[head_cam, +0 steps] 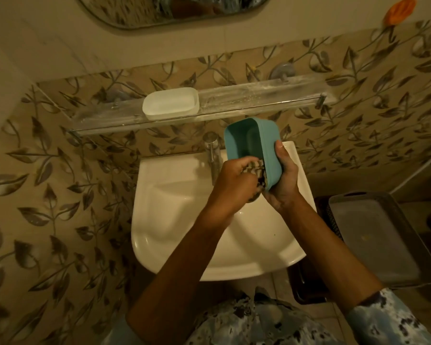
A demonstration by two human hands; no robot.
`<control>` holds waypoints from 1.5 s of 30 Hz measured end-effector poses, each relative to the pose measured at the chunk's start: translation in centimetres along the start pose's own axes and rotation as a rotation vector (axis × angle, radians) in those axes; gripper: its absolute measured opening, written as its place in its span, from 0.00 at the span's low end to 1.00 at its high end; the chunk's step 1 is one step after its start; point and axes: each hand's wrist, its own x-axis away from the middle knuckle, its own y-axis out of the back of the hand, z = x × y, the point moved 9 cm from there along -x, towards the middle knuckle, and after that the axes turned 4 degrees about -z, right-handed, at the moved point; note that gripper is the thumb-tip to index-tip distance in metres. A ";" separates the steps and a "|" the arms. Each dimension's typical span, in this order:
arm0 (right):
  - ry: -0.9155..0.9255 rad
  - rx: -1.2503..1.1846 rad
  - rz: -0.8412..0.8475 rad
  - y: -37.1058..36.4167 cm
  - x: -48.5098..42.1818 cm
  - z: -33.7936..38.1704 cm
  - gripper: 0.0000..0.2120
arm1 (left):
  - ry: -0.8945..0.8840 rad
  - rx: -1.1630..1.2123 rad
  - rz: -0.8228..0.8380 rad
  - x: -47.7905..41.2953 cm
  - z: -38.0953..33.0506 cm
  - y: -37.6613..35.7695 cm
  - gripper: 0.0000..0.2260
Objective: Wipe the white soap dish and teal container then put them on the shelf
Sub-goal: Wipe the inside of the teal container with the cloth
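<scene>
The teal container (253,143) is held tilted above the basin, its open side turned to the left. My right hand (282,180) grips its outer wall from the right, thumb along the side. My left hand (234,178) clutches a patterned cloth (258,174) and presses it against the container's near rim and inside. The white soap dish (170,103) rests on the glass shelf (259,100) on the wall, left of centre, apart from both hands.
A white washbasin (174,202) with a metal tap (213,153) sits below my hands. A dark basket with a grey lid (381,237) stands at the right. A mirror (174,8) hangs above, and an orange item (399,8) sticks to the wall at top right.
</scene>
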 end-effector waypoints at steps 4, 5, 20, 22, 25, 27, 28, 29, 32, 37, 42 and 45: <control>-0.006 0.057 -0.049 0.8 -0.1 0.3 0.24 | -0.371 -0.533 -0.036 0.7 -0.3 -0.4 0.20; -0.018 0.065 -0.047 1.1 0.0 0.2 0.21 | -0.476 -0.734 -0.066 1.0 -0.1 -0.7 0.21; -0.037 0.158 -0.011 0.5 -0.4 0.0 0.22 | 0.010 0.006 -0.153 2.0 -0.1 0.0 0.21; -0.015 0.210 -0.023 0.5 -0.5 -0.3 0.21 | 0.194 0.239 -0.136 1.3 1.4 0.5 0.24; -0.014 0.257 -0.022 0.2 -0.6 -1.0 0.18 | 0.138 0.109 -0.137 0.9 1.8 1.6 0.22; -0.039 0.228 -0.007 -0.1 -0.7 -1.5 0.18 | -0.172 -0.443 -0.076 1.1 0.8 1.3 0.22; -0.055 0.207 0.000 -0.1 -0.8 -1.7 0.18 | -0.287 -0.732 -0.065 1.2 0.8 1.0 0.23; -0.071 0.182 0.003 0.0 -0.9 -1.9 0.18 | -0.359 -0.951 -0.063 1.2 1.0 1.0 0.24; -0.109 0.103 -0.012 0.4 -1.0 -2.7 0.22 | -0.394 -1.115 -0.069 0.9 1.7 1.4 0.25; -0.030 0.109 -0.097 1.6 -1.3 -3.6 0.22 | -0.239 -0.570 -0.100 0.6 1.4 2.6 0.19; 0.175 0.286 -0.111 1.2 -1.0 -1.9 0.37 | -0.013 -0.051 0.063 0.2 2.1 2.8 0.14; 0.171 0.300 -0.023 0.2 -0.5 -1.8 0.47 | -0.206 -0.303 0.016 0.2 1.1 3.1 0.16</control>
